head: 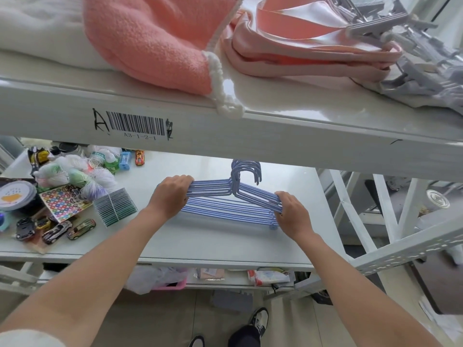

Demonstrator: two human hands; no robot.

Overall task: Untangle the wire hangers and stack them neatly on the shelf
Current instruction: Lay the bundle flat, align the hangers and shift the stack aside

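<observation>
Blue hangers (225, 204), white shelf (200, 241), pink blanket (150, 38)

Bare forearms, white sleeve edge (27, 338), black-and-white sneakers (259, 319), dark trousers (244, 334)

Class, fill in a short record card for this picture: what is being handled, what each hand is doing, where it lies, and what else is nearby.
Item handled: blue hangers, gathered in one aligned bundle, hooks together at the top
Left hand: gripping the bundle's left end
Right hand: gripping the bundle's right end
Surface: middle shelf, bundle resting on it
Left of bundle: toy cars, sticker sheet
Shelf above: pink blanket, grey clips
State of stack: hangers look untangled
</observation>
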